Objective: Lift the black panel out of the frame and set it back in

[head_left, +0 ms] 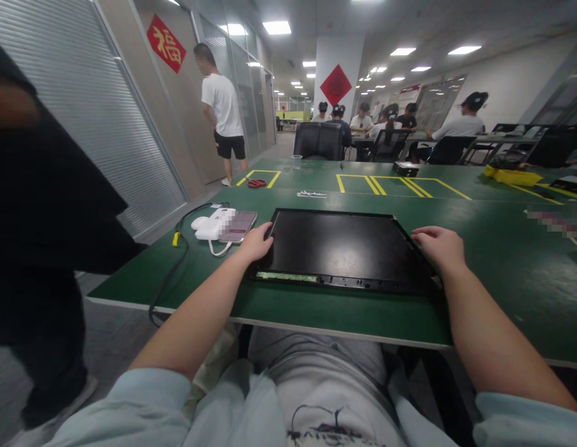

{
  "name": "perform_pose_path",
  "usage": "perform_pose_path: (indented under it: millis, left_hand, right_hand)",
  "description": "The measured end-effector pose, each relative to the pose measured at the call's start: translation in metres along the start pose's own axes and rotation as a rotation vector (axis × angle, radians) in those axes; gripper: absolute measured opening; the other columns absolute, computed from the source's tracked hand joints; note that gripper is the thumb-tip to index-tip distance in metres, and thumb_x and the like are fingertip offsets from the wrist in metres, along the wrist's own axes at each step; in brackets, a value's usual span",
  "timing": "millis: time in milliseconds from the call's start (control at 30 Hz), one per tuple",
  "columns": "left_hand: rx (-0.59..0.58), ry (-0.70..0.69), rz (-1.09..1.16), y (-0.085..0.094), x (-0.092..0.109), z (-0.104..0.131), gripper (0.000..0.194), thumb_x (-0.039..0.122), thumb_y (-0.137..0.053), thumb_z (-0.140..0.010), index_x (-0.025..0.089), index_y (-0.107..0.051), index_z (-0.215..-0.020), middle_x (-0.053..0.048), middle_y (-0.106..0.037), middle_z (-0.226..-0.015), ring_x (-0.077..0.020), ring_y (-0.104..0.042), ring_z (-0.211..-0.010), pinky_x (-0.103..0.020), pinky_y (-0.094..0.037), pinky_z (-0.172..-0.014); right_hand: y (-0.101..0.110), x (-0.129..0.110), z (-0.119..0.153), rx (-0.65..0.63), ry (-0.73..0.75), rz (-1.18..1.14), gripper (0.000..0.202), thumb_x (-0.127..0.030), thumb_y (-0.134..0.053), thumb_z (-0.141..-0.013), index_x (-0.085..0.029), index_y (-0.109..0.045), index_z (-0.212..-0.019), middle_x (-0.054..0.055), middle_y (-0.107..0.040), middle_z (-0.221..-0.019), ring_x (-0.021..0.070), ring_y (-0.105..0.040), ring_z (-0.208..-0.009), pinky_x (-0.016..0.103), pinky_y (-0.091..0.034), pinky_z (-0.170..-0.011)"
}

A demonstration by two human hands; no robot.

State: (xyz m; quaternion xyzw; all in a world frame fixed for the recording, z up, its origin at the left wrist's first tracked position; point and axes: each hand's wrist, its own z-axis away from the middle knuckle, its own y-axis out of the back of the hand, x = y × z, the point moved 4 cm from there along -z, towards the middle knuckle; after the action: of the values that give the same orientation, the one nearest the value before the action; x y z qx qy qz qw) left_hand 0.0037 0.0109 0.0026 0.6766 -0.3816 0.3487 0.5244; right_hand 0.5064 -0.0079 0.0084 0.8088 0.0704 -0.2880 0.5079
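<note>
A flat display panel (339, 245) with a dark screen and a black frame lies on the green table in front of me. Along its near edge a strip of green circuit board (287, 276) is exposed. My left hand (257, 243) is closed on the panel's left edge, its thumb on the frame and its other fingers partly hidden. At the right edge, my right hand (440, 247) is closed with curled fingers, the fingertips and thumb meeting the frame. What lies under that hand cannot be made out clearly.
Left of the panel are a phone (239, 226), a white device (213, 225) and a black cable (180, 248). Beyond lie red-handled scissors (257, 183), white pieces (311, 194), a plastic cup (296, 161) and a yellow tray (512, 176). One person stands close on the left; others sit farther back.
</note>
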Motion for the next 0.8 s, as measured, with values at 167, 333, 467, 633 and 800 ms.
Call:
perform_pose_path:
  millis: [167,333,467,633,800]
  left_hand:
    - [0.013,0.069,0.026,0.002,-0.006,-0.002,0.045,-0.001,-0.073,-0.065,0.023,-0.076,-0.104,-0.012,-0.075,-0.128,-0.0356,-0.058,-0.137,-0.046,-0.034,-0.122]
    - [0.009,0.098,0.104,0.001,-0.007,-0.002,0.048,-0.006,-0.070,-0.062,0.023,-0.076,-0.100,-0.010,-0.080,-0.114,-0.0330,-0.064,-0.129,-0.045,-0.039,-0.118]
    - [-0.014,0.126,0.205,-0.001,-0.008,-0.001,0.054,-0.006,-0.070,-0.061,0.021,-0.072,-0.108,-0.009,-0.080,-0.109,-0.0314,-0.071,-0.116,-0.044,-0.053,-0.104]
    - [0.014,0.175,0.366,0.000,0.000,0.003,0.062,-0.005,-0.065,-0.065,0.022,-0.065,-0.121,-0.010,-0.078,-0.116,-0.0259,-0.076,-0.098,-0.038,-0.060,-0.085]
    - [0.074,0.201,0.451,0.004,0.013,0.005,0.057,-0.004,-0.062,-0.069,0.022,-0.064,-0.119,-0.010,-0.075,-0.126,-0.0264,-0.074,-0.109,-0.036,-0.061,-0.088]
  right_hand:
    - [0.004,-0.001,0.001,0.007,-0.118,0.003,0.023,-0.030,-0.062,-0.075,-0.025,-0.081,-0.087,0.009,-0.078,-0.091,0.0314,-0.071,-0.093,0.044,-0.056,-0.085]
    - [0.000,-0.001,0.001,-0.037,-0.102,0.013,0.020,-0.029,-0.063,-0.074,-0.027,-0.081,-0.082,0.008,-0.077,-0.088,0.0315,-0.071,-0.093,0.044,-0.055,-0.086]
    - [0.000,0.000,0.000,-0.027,-0.093,0.005,0.018,-0.030,-0.064,-0.074,-0.028,-0.080,-0.081,0.007,-0.077,-0.086,0.0314,-0.071,-0.093,0.044,-0.055,-0.087]
    - [0.000,0.000,0.002,-0.028,-0.098,0.012,0.021,-0.030,-0.063,-0.074,-0.027,-0.081,-0.083,0.008,-0.077,-0.088,0.0311,-0.071,-0.092,0.043,-0.056,-0.084]
    - [0.000,0.000,0.003,-0.035,-0.113,0.037,0.026,-0.032,-0.063,-0.073,-0.028,-0.083,-0.089,0.007,-0.078,-0.089,0.0310,-0.070,-0.089,0.043,-0.055,-0.081]
